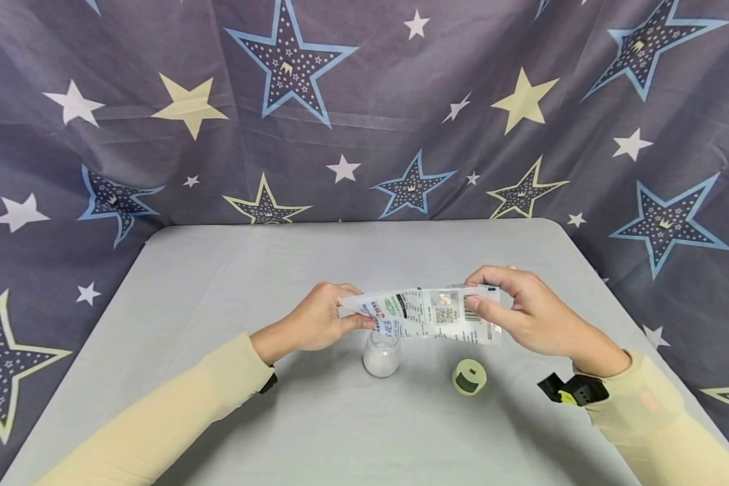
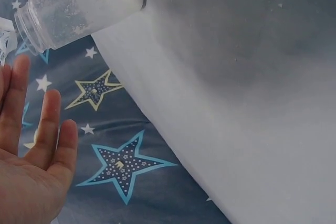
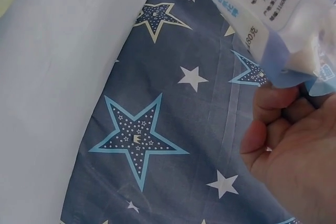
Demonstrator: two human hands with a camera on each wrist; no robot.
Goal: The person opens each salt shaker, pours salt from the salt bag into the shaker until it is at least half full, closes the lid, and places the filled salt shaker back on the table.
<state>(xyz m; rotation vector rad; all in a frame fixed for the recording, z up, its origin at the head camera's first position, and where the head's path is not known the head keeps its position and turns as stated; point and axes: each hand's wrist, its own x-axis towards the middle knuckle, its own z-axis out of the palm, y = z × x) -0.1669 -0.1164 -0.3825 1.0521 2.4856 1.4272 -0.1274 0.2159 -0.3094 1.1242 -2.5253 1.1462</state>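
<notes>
A white printed plastic packet lies nearly level in the air between both hands, above a clear jar that has white contents in its lower part. With thumb and fingers my left hand pinches the packet's left end near the jar's mouth. My right hand grips the opposite end, by the barcode. In the left wrist view, the jar shows a threaded neck, and the packet's tip is just beside it. The right wrist view shows the packet's blue-edged end in the fingers. Whether anything is flowing out is hidden.
On the table to the right of the jar sits a round pale green lid with a dark patch. The table has a light grey covering. A dark curtain with stars hangs behind and at both sides.
</notes>
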